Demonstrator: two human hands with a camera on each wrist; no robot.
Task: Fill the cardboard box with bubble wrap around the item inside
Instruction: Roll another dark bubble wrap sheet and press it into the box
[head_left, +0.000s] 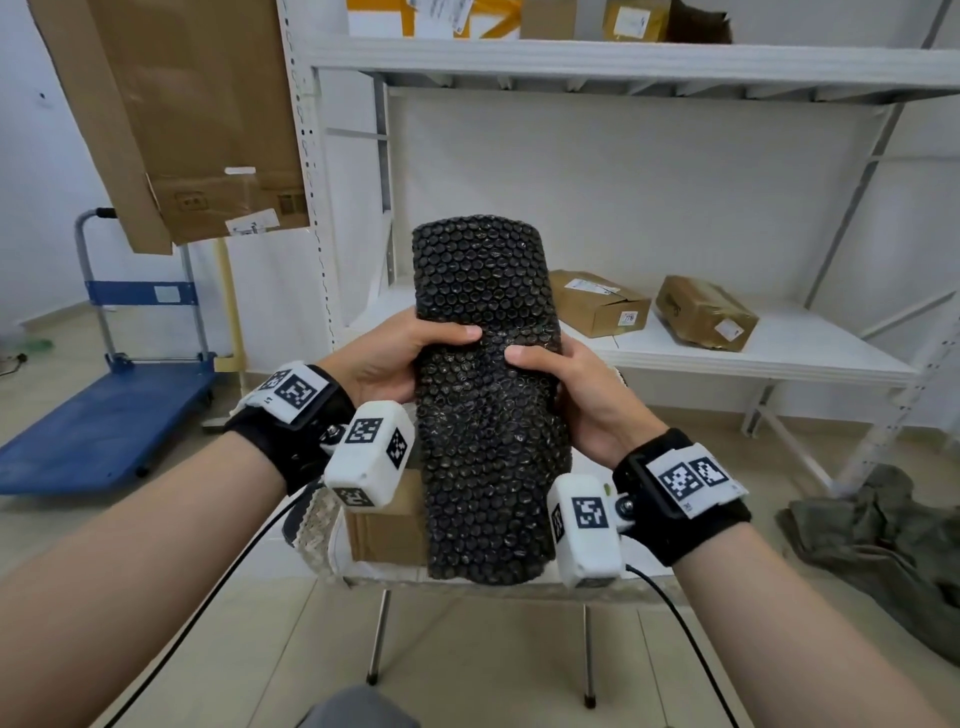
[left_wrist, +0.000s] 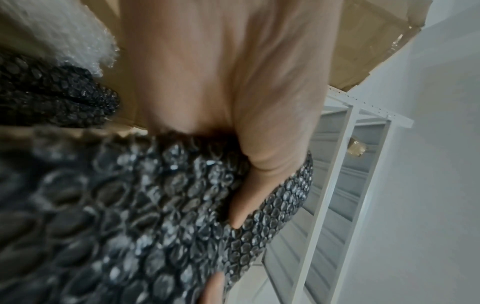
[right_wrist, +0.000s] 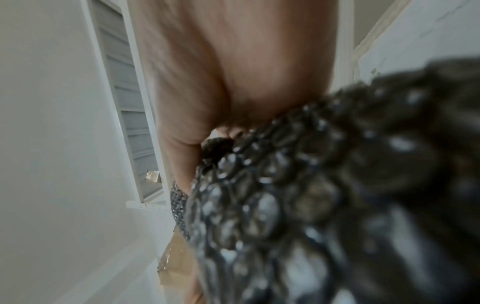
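Note:
A long sheet of black bubble wrap (head_left: 485, 395) is held upright in front of me, above a small stool. My left hand (head_left: 400, 353) grips its left edge with the thumb across the front. My right hand (head_left: 563, 379) grips the right edge the same way. The left wrist view shows my thumb pressed into the black bubble wrap (left_wrist: 161, 216). Behind it, more black wrap and some clear bubble wrap (left_wrist: 78, 41) lie in the open cardboard box (left_wrist: 363, 41). In the head view only a corner of the cardboard box (head_left: 384, 525) shows, under the sheet on the stool. The item inside is hidden.
The stool (head_left: 363, 574) has thin metal legs and a lace cover. White metal shelving (head_left: 753, 353) stands behind, with closed parcels (head_left: 597, 301) on it. A blue platform trolley (head_left: 104, 415) stands at the left. Flattened cardboard (head_left: 182, 119) leans upper left. A green cloth (head_left: 883, 540) lies on the floor, right.

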